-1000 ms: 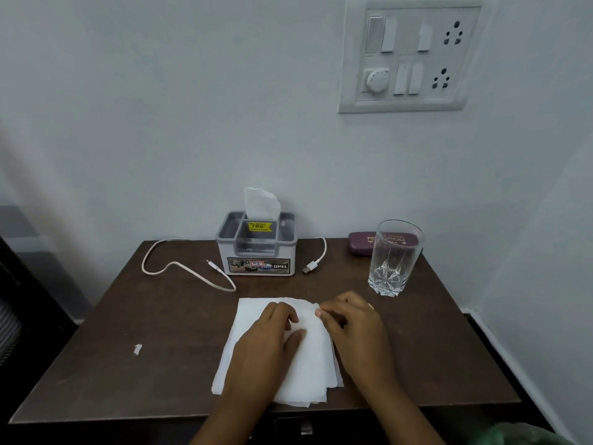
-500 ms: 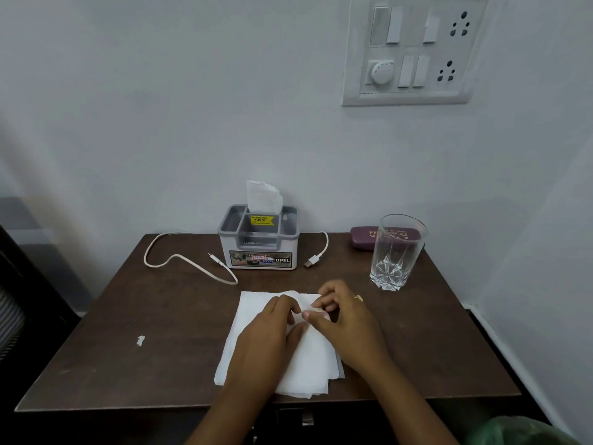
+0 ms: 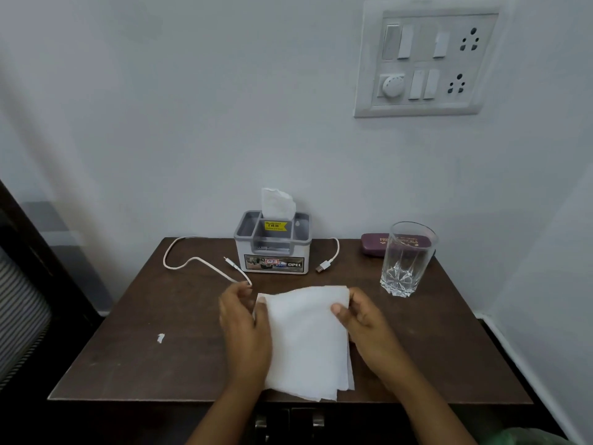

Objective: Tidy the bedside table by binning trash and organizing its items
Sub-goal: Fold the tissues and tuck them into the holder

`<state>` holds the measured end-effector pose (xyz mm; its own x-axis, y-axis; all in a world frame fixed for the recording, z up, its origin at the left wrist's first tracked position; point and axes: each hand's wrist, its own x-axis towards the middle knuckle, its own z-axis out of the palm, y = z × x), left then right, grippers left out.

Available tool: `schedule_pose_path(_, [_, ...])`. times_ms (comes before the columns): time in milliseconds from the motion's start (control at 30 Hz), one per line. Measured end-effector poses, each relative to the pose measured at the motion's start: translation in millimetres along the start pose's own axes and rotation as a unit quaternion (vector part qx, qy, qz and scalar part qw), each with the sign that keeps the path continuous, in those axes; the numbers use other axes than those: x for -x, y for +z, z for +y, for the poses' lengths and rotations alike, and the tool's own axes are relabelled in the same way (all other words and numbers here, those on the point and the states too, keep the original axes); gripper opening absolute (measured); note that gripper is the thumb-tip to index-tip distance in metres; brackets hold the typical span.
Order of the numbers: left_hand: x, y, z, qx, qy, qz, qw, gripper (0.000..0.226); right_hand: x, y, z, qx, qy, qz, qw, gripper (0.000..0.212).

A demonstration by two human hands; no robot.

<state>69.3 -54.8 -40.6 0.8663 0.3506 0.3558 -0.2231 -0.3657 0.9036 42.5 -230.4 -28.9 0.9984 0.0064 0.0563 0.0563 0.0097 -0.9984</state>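
The folded white paper tissue stack (image 3: 308,342) lies in front of the grey plastic organiser box (image 3: 272,248). The left hand (image 3: 244,329) and right hand (image 3: 365,326) each pinch a top corner between thumb and fingers.

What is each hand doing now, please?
Left hand: closed on the white folded paper tissue, left edge.
Right hand: closed on its right edge.

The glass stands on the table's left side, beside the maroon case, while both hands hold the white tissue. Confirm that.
Not quite. The head view shows the glass on the table's right side, beside the maroon case. The left hand and right hand do hold the white tissue.
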Motion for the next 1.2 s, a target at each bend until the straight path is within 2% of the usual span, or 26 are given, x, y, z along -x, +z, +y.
schedule_pose_path(67, [-1.9, -1.2, -1.7, 0.053, -0.027, 0.019, 0.998, 0.02, -0.8, 2.8, -2.6, -0.004, 0.06, -0.032, 0.998, 0.037])
schedule_pose_path(133, [-1.2, -3.1, 1.3, 0.068, -0.033, 0.033, 0.997, 0.016, -1.7, 7.4, -4.3, 0.02, 0.076, -0.042, 0.996, 0.046])
schedule_pose_path(300, [1.5, -12.0, 14.6, 0.138, -0.014, 0.066, 0.988, 0.015, 0.8, 8.0, -11.7, 0.057, 0.023, 0.012, 0.998, 0.025])
schedule_pose_path(367, [-4.8, -17.9, 16.0, 0.173, -0.05, 0.012, 0.984, 0.015, 2.6, 4.8, -17.2, 0.045, 0.013, 0.018, 0.999, 0.022])
schedule_pose_path(433, [-13.3, -24.3, 17.8, 0.184, -0.088, -0.101, 0.974, 0.054, 4.1, 1.8, -21.6, -0.002, 0.011, 0.013, 1.0, 0.023])
schedule_pose_path(467, [-16.0, -26.4, 19.7, 0.18, -0.096, -0.162, 0.965, 0.065, 4.4, 0.4, -23.1, -0.024, 0.015, 0.009, 1.0, 0.023])
schedule_pose_path(533, [-17.5, -30.0, 23.8, 0.186, -0.11, -0.253, 0.943, 0.06, 3.8, -0.9, -25.1, -0.044, 0.023, 0.004, 0.999, 0.02])
schedule_pose_path(600, [-18.0, -32.0, 21.7, 0.179, -0.126, -0.303, 0.927, 0.049, 1.5, -1.3, -24.9, -0.022, 0.028, -0.002, 0.999, 0.016])
schedule_pose_path(667, [-19.1, -32.8, 19.9, 0.156, -0.143, -0.322, 0.923, 0.029, -1.4, 0.0, -25.2, -0.011, 0.048, -0.006, 0.999, 0.017])
schedule_pose_path(767, [-21.5, -29.6, 24.8, 0.154, -0.194, -0.285, 0.926, 0.014, -3.9, 0.5, -25.8, -0.048, 0.09, 0.009, 0.995, 0.02])
schedule_pose_path(867, [-21.0, -28.0, 30.4, 0.179, -0.252, -0.27, 0.912, 0.021, -2.0, -1.2, -26.9, -0.122, 0.143, -0.003, 0.982, 0.028])
schedule_pose_path(933, [-18.6, -27.3, 28.1, 0.166, -0.294, -0.269, 0.902, 0.026, 1.8, 0.0, -27.3, -0.115, 0.163, -0.008, 0.98, 0.028])
schedule_pose_path(1033, [-14.5, -24.5, 21.4, 0.159, -0.333, -0.245, 0.897, 0.029, 5.6, 3.7, -22.8, -0.029, 0.149, 0.036, 0.988, 0.023])
schedule_pose_path(1100, [-12.9, -23.2, 19.9, 0.169, -0.355, -0.229, 0.89, 0.029, 10.8, 6.3, -18.4, 0.097, 0.091, 0.089, 0.987, 0.012])
schedule_pose_path(1133, [-12.6, -22.9, 20.3, 0.175, -0.363, -0.227, 0.887, 0.029, 15.9, 6.8, -14.9, 0.214, 0.034, 0.124, 0.968, 0.017])
schedule_pose_path(1167, [-12.9, -22.2, 20.9, 0.179, -0.37, -0.227, 0.883, 0.028, 22.1, 8.0, -10.0, 0.33, -0.035, 0.151, 0.931, 0.029])
schedule_pose_path(1200, [-13.6, -21.6, 21.3, 0.182, -0.376, -0.228, 0.879, 0.027, 29.2, 11.3, -4.7, 0.409, -0.098, 0.138, 0.896, 0.035])
